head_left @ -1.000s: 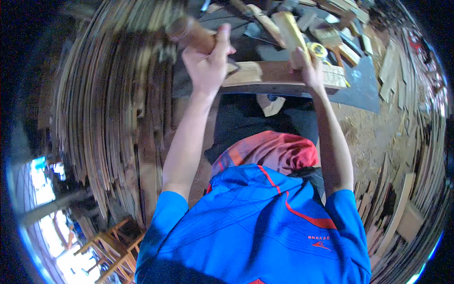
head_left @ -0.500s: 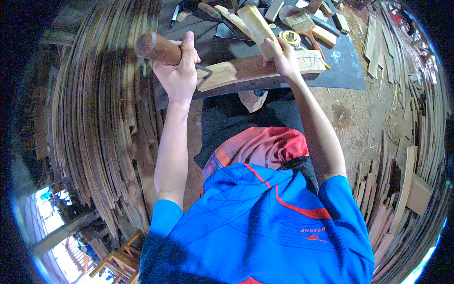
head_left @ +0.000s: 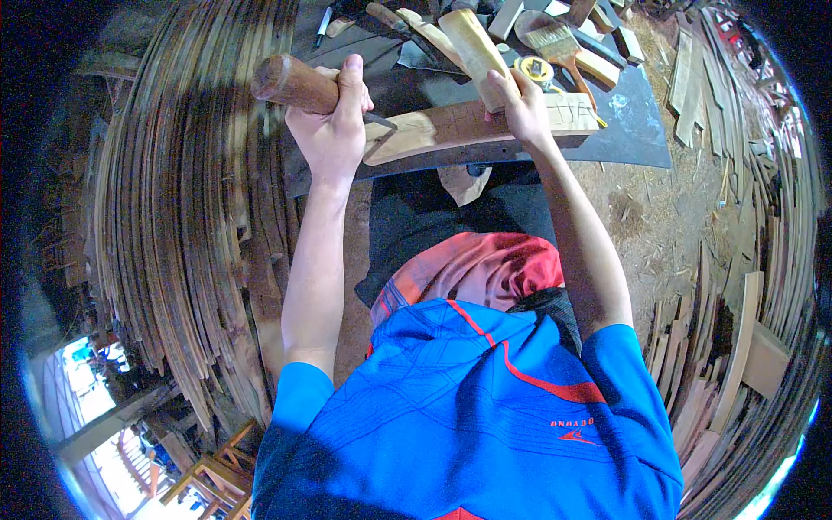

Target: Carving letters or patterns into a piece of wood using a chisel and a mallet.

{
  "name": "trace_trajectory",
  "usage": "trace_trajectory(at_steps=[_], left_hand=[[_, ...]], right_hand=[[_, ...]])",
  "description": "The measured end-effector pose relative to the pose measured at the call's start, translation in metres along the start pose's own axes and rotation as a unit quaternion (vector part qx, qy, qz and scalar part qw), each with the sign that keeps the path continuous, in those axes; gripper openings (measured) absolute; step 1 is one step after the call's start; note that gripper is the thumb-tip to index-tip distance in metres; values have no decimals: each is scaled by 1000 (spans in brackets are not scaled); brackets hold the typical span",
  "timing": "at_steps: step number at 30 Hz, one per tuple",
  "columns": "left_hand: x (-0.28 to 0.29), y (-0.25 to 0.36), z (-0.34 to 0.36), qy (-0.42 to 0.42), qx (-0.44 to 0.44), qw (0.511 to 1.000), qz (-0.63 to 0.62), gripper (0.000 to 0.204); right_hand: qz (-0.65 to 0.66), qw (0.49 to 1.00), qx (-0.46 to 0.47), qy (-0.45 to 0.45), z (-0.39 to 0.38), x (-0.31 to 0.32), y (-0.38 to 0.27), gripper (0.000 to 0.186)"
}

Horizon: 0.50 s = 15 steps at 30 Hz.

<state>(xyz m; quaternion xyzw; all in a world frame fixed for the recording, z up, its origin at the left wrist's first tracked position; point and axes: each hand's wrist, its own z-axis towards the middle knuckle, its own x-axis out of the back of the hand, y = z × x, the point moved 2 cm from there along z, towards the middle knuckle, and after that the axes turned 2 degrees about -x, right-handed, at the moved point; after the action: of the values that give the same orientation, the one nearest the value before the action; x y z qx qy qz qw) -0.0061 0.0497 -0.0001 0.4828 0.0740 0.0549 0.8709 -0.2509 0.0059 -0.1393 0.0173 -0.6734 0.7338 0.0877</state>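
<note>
My left hand (head_left: 331,139) is closed round the thick brown wooden handle of a chisel (head_left: 296,84). Its thin metal blade points right, and the tip lies over the left end of a pale wooden workpiece (head_left: 442,130), which is slightly curved and has pencil lines on its right part. Whether the tip touches the wood, I cannot tell. In my right hand (head_left: 525,111) a pale, rounded length of wood like a mallet (head_left: 472,50) is gripped by its lower end and leans up to the left, above the workpiece.
Behind the workpiece, the dark tabletop (head_left: 637,130) carries a brush (head_left: 555,42), a yellow tape measure (head_left: 534,69), a marker (head_left: 322,26) and several wood offcuts. Long stacked boards (head_left: 191,173) stand at the left. More planks (head_left: 693,95) lie on the dusty floor at the right.
My left hand and the chisel have shifted slightly to the right. My right hand and the mallet-like piece have hardly moved; both grips are the same.
</note>
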Motion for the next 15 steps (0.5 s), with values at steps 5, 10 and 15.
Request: trace_trajectory(at_steps=[5,10,15], left_hand=[[4,-3,2,-14,-22,1000,-9,31],[1,-1,2,-3,-16,1000,2,30],[1,-5,5,-10,-22,1000,1,31]], right_hand=[[21,1000,-5,-8,-3,-1,-3,54],[35,999,-30,-12,-4,0,-5,54],[10,1000,-4,-4,-1,1,0,56]])
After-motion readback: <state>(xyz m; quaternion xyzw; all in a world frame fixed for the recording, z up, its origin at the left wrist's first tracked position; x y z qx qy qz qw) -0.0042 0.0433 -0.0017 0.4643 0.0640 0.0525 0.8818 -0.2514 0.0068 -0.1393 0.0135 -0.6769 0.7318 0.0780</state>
